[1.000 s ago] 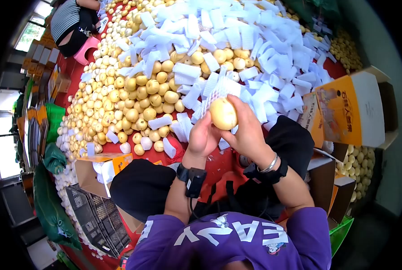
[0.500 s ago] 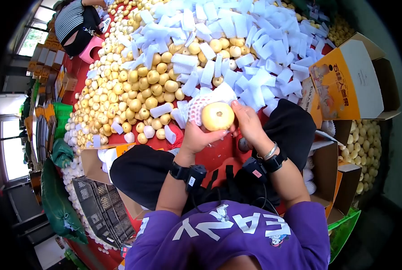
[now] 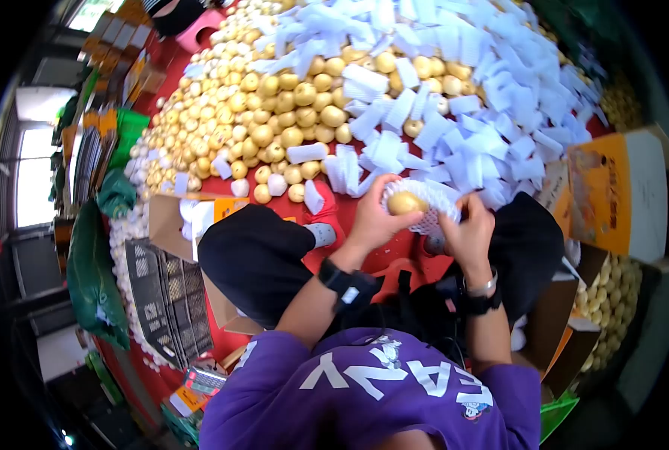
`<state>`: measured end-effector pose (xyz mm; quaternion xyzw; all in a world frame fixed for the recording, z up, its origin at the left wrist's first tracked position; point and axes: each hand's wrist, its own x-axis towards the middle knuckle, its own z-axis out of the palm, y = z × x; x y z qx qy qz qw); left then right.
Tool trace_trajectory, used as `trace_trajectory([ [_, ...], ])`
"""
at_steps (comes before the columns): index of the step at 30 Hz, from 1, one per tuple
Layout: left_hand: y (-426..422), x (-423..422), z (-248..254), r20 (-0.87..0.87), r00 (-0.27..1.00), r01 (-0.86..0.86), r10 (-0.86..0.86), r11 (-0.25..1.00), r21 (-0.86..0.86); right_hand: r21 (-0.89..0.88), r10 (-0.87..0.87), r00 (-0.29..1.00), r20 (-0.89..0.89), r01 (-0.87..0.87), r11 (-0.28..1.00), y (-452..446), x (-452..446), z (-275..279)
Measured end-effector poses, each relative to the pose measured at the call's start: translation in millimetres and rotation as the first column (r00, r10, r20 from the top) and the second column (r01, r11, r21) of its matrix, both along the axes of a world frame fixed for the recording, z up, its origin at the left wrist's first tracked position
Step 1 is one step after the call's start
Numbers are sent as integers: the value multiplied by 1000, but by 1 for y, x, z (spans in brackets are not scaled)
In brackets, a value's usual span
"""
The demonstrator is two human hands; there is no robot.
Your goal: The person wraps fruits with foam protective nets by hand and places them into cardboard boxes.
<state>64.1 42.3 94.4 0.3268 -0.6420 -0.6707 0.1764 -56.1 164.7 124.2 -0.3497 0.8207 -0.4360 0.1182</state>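
Observation:
A round yellow pomegranate (image 3: 406,203) sits partly inside a white foam net sleeve (image 3: 441,196) in front of me, above the red floor. My left hand (image 3: 374,219) wraps around the fruit from the left, thumb along its lower side. On the right, my right hand (image 3: 469,231) pinches the free end of the sleeve. The fruit's yellow face shows at the sleeve's left opening; the rest is covered by netting and fingers.
A heap of yellow pomegranates (image 3: 293,112) spreads ahead, with loose foam sleeves (image 3: 477,142) piled at the right. A printed carton (image 3: 600,191) stands right. Left are a black crate (image 3: 166,300) and an open carton (image 3: 171,225). Another person (image 3: 171,15) sits far left.
The pomegranate has turned and now lies inside the foam sleeve's opening. My right hand has shifted from the fruit to the sleeve's end. The view has swung, moving the hands lower right.

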Motion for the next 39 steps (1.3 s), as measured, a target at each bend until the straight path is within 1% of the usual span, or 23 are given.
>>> trace_trajectory([
  [1,5,-2,-6,64,995,-51,75,947,-317,-53,12,997,75,-8,999,3,10,-3],
  [2,3,2,-10,166,985,53,-51,999,-7,-183,184,982,-47,-190,965,0,15,-1],
  [3,0,2,-14,211,956,134,-206,941,310,8,309,920,-239,-317,949,-1,19,10],
  [6,-4,6,-24,47,787,494,-615,674,549,29,252,967,38,-253,967,1,20,-14],
  [7,-23,3,-29,69,820,413,-568,672,615,20,210,952,225,-219,975,3,14,-21],
  [8,-45,1,-64,157,890,262,-429,761,594,-53,103,730,675,-92,994,2,11,-21],
  [9,-66,-7,-86,392,905,43,-162,955,295,-43,94,731,676,-87,995,2,12,-25],
  [10,-86,-9,-116,570,811,61,131,950,-305,-211,141,505,851,83,974,2,11,-32],
  [11,-103,-11,-146,660,683,132,313,835,-533,-318,249,251,935,289,903,0,9,-36],
  [15,-157,-10,-189,857,515,377,34,889,-261,-330,305,134,943,243,912,-1,3,-33],
  [17,-163,-9,-168,588,792,200,164,841,-503,-327,258,329,908,175,929,-7,-2,-30],
  [19,-167,-11,-102,325,909,152,-260,935,321,-286,167,657,735,77,955,-13,2,-26],
  [21,-123,1,-59,-225,935,351,-273,798,489,-316,232,648,725,13,949,-14,5,-12],
  [22,-98,5,-37,-249,916,395,-314,812,429,-417,381,642,666,-104,903,-14,8,-3],
  [24,-50,14,-15,-362,883,447,-298,766,461,-487,644,614,456,-434,758,-8,8,2],
  [27,-14,23,-29,-409,884,420,-228,772,477,-399,603,530,596,-456,796,7,9,3],
  [29,3,22,-31,-165,903,427,-396,797,427,-521,509,326,797,-56,852,12,15,2],
  [30,14,26,-31,-174,948,315,-267,706,634,-552,517,276,810,62,832,12,17,0],
  [31,11,26,11,-159,889,446,-430,892,79,-568,528,226,819,183,802,11,18,-2],
  [33,2,35,-7,-100,932,360,-349,922,139,-566,566,86,820,279,776,12,21,-13],
  [35,-9,53,-4,-443,861,424,-250,832,357,-588,595,25,803,186,787,14,21,-15],
  [37,-21,63,0,-713,680,685,-171,494,535,-649,649,12,761,-2,761,17,21,-18],
  [39,-22,80,10,-712,701,622,-33,518,588,-674,675,-51,736,33,738,12,20,-19],
])
